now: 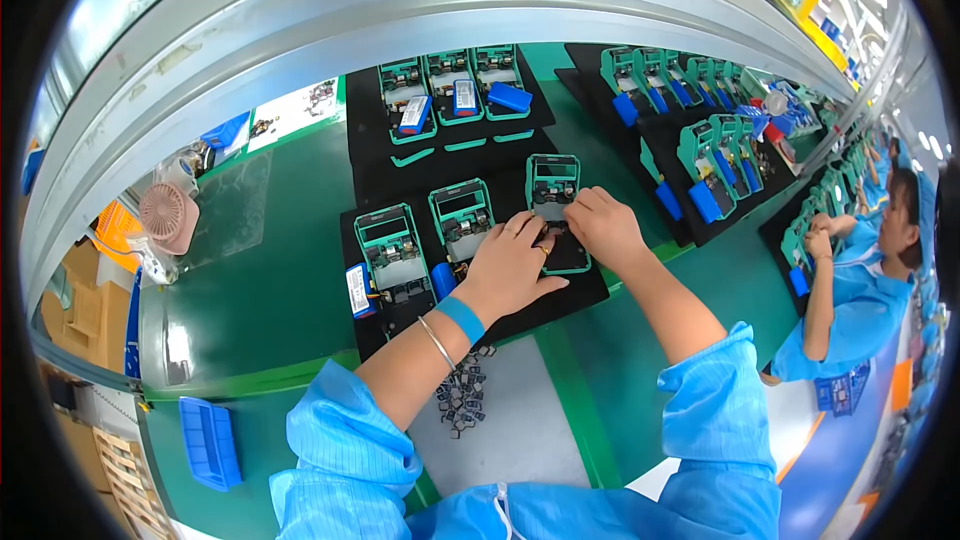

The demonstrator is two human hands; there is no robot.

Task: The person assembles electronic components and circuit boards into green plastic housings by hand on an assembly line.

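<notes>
A green plastic device housing [553, 169] lies on the black mat in front of me, its inside parts facing up. My left hand [508, 265] lies over its lower left side, fingers bent onto the inside and thumb stretched to the right. At the housing's right edge my right hand [606, 226] is closed, fingertips pinched together; what they hold, if anything, is hidden. Two similar housings stand to the left: a middle one [461, 202] and a far left one [390, 232]. Beside them lie a blue battery pack with a white label [360, 290] and another blue battery pack [443, 281].
Small dark parts [460, 398] lie loose on a grey sheet [530, 420] near me. More housings with blue packs [463, 98] rest behind and right. A metal rail [450, 15] crosses above. Left are a pink fan [168, 216] and blue tray [210, 443]. A co-worker [850, 270] sits right.
</notes>
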